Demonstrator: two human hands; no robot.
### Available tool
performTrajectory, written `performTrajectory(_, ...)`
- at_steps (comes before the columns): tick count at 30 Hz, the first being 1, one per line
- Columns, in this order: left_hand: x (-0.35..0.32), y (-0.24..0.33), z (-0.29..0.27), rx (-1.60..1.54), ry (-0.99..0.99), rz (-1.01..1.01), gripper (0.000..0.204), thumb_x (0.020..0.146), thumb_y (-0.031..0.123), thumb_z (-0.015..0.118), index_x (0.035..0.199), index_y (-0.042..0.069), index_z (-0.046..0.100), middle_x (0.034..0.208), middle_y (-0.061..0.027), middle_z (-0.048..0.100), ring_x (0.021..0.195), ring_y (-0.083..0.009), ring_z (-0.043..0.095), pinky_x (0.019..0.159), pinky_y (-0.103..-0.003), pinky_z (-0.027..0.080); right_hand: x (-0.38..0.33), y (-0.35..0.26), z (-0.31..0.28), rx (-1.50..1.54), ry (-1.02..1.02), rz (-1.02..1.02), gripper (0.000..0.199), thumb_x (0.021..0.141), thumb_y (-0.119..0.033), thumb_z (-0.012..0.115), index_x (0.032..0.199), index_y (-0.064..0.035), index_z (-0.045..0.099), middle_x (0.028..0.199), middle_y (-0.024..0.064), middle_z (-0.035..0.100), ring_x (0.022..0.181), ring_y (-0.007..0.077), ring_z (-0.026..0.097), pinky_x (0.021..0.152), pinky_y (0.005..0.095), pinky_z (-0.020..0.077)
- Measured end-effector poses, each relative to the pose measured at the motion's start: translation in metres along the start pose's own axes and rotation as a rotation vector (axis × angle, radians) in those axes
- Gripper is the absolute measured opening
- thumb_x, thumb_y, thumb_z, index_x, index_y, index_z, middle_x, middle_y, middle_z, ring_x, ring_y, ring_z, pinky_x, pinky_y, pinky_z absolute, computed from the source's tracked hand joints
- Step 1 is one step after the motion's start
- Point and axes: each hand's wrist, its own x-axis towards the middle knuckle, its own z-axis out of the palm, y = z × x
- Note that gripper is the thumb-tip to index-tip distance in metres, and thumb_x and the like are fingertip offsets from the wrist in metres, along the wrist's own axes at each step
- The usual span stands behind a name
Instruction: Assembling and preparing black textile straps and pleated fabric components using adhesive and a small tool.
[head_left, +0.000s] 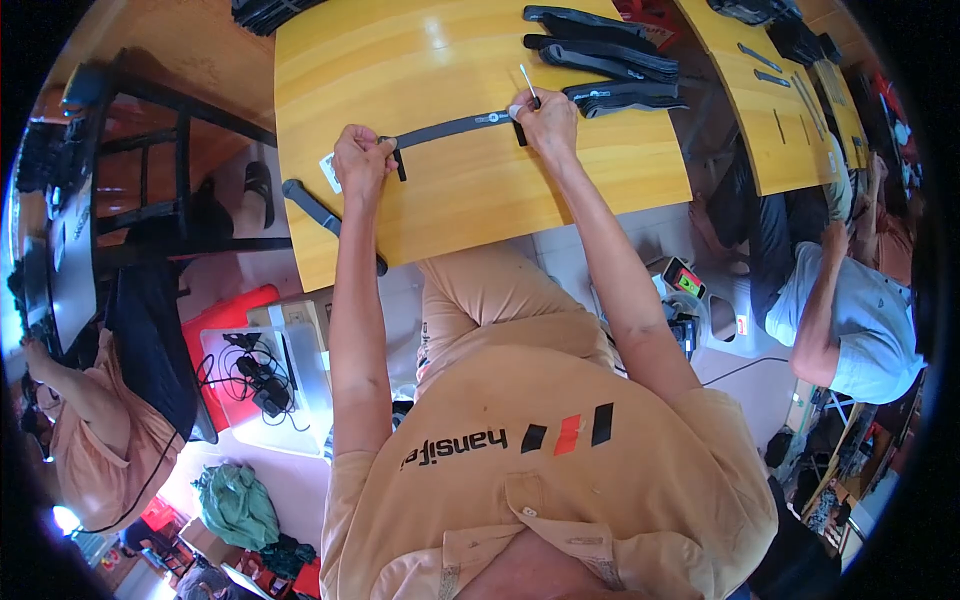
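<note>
A long black strap [450, 132] with small light printing stretches between my two hands above the yellow wooden table. My left hand [362, 160] pinches its left end, where a short black piece hangs down. My right hand [548, 122] is closed round the right end, with another short black piece below the fingers. From the same hand a slim tool with a pale shaft [528, 80] points up; it looks like a small screwdriver, its handle mostly hidden. A white tag [330, 172] shows beside my left hand. Another black strap [315, 208] lies at the table's left edge, partly under my left forearm.
Several stacked black straps [610, 62] lie at the table's far right. A second yellow table [740, 110] with strips on it stands to the right, a person in light blue [850, 320] beside it. Left are a black metal frame [183, 170] and a clear bin [310, 365] holding cables.
</note>
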Motion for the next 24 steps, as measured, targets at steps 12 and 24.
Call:
performTrajectory(12,-0.003,-0.001,-0.002,0.129,0.061,0.073,0.016,0.073,-0.002,0.063,0.082,0.0,0.05,0.063,-0.0059,0.053,0.046,-0.0137,0.056,0.039,-0.024,0.045,-0.011,-0.007,0.0,-0.076,0.067,-0.167,0.005,0.073,-0.009,0.062,0.076,-0.005,0.064,0.069,0.0139,0.06,0.065,0.0294,0.059,0.061,0.0389,0.0462)
performTrajectory(24,-0.001,-0.013,-0.002,0.259,0.141,0.132,0.008,0.073,0.005,0.063,0.077,0.002,0.056,0.062,-0.008,0.059,0.052,-0.0189,0.061,0.049,-0.032,0.046,-0.02,-0.013,0.0,-0.189,0.141,-0.314,0.002,0.073,-0.001,0.054,0.075,-0.0003,0.055,0.081,0.0184,0.058,0.075,0.0396,0.058,0.065,0.0478,0.0456)
